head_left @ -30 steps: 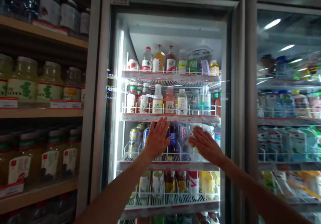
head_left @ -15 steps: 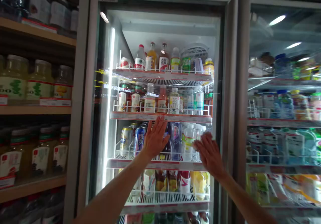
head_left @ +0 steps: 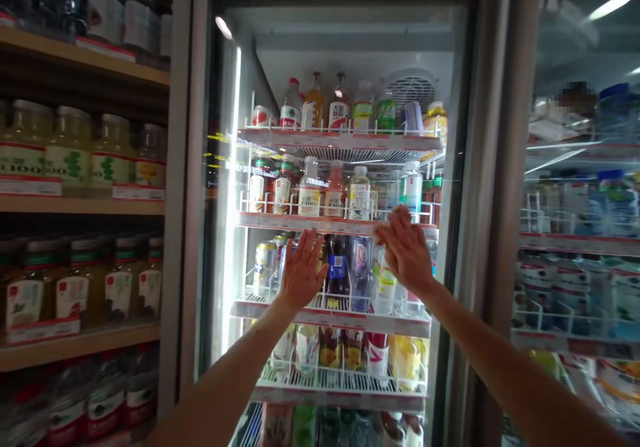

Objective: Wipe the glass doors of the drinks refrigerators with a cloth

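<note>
Both of my hands are raised in front of a glass-fronted drinks fridge [head_left: 483, 167] with lit shelves. My left hand [head_left: 301, 270] is open, its fingers stretched upward and the thumb apart, in front of the third shelf's cans. Just right of it stands a dark bottle with a blue label [head_left: 338, 267]. Higher up, my right hand [head_left: 407, 250] is slightly blurred, with loosely bent fingers and nothing visible in it. It overlaps the second shelf's edge [head_left: 320, 222], below a clear bottle with a green label [head_left: 411, 190]. Whether either hand touches the glass I cannot tell.
Wooden shelves [head_left: 85, 205] with several juice bottles [head_left: 73, 143] stand at the left. A second glass-fronted fridge section with bottles [head_left: 617, 200] is at the right, past a metal frame post [head_left: 510, 167]. Yellow and white reflections show on the glass.
My right hand has risen from the third shelf's level to the second shelf's edge. My left hand stays at about the same height. The view has shifted, so the fridge sits further right.
</note>
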Motion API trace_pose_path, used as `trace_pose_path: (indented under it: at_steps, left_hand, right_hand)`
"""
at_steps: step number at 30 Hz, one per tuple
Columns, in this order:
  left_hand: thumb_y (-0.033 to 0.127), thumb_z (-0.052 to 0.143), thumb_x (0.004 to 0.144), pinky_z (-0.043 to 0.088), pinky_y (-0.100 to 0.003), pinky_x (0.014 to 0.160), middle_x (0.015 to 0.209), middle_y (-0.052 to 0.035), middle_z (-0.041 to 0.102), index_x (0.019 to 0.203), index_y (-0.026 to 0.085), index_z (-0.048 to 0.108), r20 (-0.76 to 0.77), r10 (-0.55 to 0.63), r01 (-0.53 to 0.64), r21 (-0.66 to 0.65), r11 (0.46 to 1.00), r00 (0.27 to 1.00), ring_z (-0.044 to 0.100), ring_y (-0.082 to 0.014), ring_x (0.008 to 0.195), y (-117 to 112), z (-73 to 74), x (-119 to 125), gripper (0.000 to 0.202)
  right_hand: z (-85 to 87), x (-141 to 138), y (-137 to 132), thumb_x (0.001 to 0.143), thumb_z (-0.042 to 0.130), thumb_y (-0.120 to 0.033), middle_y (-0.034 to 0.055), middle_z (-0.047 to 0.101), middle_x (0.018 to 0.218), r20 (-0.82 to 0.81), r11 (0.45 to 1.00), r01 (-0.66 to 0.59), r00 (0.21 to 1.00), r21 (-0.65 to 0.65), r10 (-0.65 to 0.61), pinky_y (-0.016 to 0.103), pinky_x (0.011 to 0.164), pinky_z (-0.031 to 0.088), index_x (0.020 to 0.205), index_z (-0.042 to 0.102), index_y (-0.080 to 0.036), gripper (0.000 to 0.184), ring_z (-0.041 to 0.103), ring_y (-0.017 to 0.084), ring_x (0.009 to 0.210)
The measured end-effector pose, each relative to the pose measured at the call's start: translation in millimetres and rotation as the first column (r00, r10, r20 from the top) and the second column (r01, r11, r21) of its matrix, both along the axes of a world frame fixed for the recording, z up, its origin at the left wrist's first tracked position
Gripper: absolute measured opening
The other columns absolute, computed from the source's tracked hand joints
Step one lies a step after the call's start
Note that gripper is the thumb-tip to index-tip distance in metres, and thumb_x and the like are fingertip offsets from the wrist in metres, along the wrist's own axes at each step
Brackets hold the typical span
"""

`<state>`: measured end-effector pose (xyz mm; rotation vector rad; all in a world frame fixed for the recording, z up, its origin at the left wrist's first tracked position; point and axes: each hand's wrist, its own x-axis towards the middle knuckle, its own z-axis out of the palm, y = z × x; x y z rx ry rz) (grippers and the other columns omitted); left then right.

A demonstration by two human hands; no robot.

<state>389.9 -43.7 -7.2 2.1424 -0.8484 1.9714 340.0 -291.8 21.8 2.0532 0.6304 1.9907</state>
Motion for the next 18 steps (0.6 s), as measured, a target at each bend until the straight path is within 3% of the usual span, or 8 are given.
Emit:
trace_pose_path:
  at_steps: [2,4,6,8,13,15,18]
  left_hand:
    - [0.032,0.042,0.09,0.012,-0.046,0.114,0.147,-0.0141,0.031,0.143,0.014,0.023,-0.007,0.011,-0.011,-0.009,1.0,1.0,0.016,-0.0232,0.141,4.4,-4.7,-0.3,0.059]
    - [0.032,0.041,0.09,0.012,-0.046,0.114,0.147,-0.0142,0.031,0.143,0.013,0.022,-0.019,0.026,-0.026,-0.023,0.999,0.999,0.015,-0.0231,0.141,10.9,-10.1,-0.5,0.06]
    - [0.032,0.04,0.09,0.012,-0.046,0.115,0.146,-0.0147,0.032,0.143,0.013,0.022,-0.018,0.034,-0.035,-0.025,0.999,0.999,0.014,-0.0227,0.141,20.0,-15.7,-0.1,0.059]
    - [0.032,0.04,0.091,0.013,-0.046,0.114,0.145,-0.0153,0.033,0.143,0.012,0.021,-0.014,0.039,-0.04,-0.014,0.999,0.999,0.013,-0.0227,0.141,29.6,-20.7,0.6,0.059]
    - [0.033,0.037,0.091,0.014,-0.048,0.114,0.146,-0.0151,0.033,0.143,0.012,0.021,-0.041,0.057,-0.057,-0.008,0.998,0.998,0.011,-0.0236,0.142,43.7,-30.7,-0.4,0.058]
    - [0.033,0.037,0.091,0.014,-0.047,0.114,0.146,-0.0152,0.033,0.142,0.011,0.023,-0.048,0.053,-0.053,0.005,0.999,0.997,0.01,-0.0236,0.142,46.6,-35.7,-2.9,0.057]
    - [0.033,0.038,0.091,0.014,-0.047,0.114,0.145,-0.0156,0.034,0.141,0.01,0.026,-0.063,0.048,-0.046,0.03,0.999,0.997,0.009,-0.0233,0.142,53.7,-44.8,-6.4,0.056]
  right_hand:
    - [1.2,4.3,10.8,0.087,0.042,-0.019,0.0073,0.032,0.147,0.039,0.997,-0.001,0.999,0.076,-0.002,0.046,0.111,0.024,0.134,0.042,-0.022,0.047,0.019,0.022,0.14]
    - [-14.8,4.6,24.4,0.086,0.042,-0.019,0.0062,0.036,0.145,-0.037,0.998,-0.003,0.999,-0.067,0.001,0.044,0.112,0.023,0.131,0.046,-0.021,0.045,0.018,0.022,0.14]
    - [-34.1,2.1,35.5,0.086,0.042,-0.02,0.0038,0.041,0.142,-0.132,0.962,-0.035,0.991,-0.272,-0.002,0.042,0.114,0.02,0.127,0.05,-0.021,0.042,0.018,0.02,0.14]
    - [-40.6,0.9,41.5,0.086,0.041,-0.019,0.0025,0.042,0.141,-0.162,0.935,-0.055,0.987,-0.35,-0.002,0.041,0.115,0.017,0.125,0.052,-0.021,0.04,0.018,0.019,0.14]
    - [-23.9,10.4,54.8,0.086,0.043,-0.018,0.0077,0.033,0.146,-0.05,1.0,-0.006,0.999,-0.011,0.005,0.043,0.114,0.019,0.128,0.048,-0.019,0.042,0.02,0.02,0.14]
    - [-37.7,12.2,65.7,0.085,0.045,-0.017,0.0079,0.034,0.146,-0.094,0.999,-0.019,0.995,-0.044,0.015,0.043,0.114,0.018,0.129,0.048,-0.019,0.044,0.018,0.021,0.14]
    - [-70.7,8.8,80.9,0.085,0.045,-0.018,0.0051,0.04,0.143,-0.2,0.969,-0.069,0.98,-0.235,0.021,0.042,0.115,0.014,0.126,0.051,-0.02,0.042,0.015,0.02,0.141]
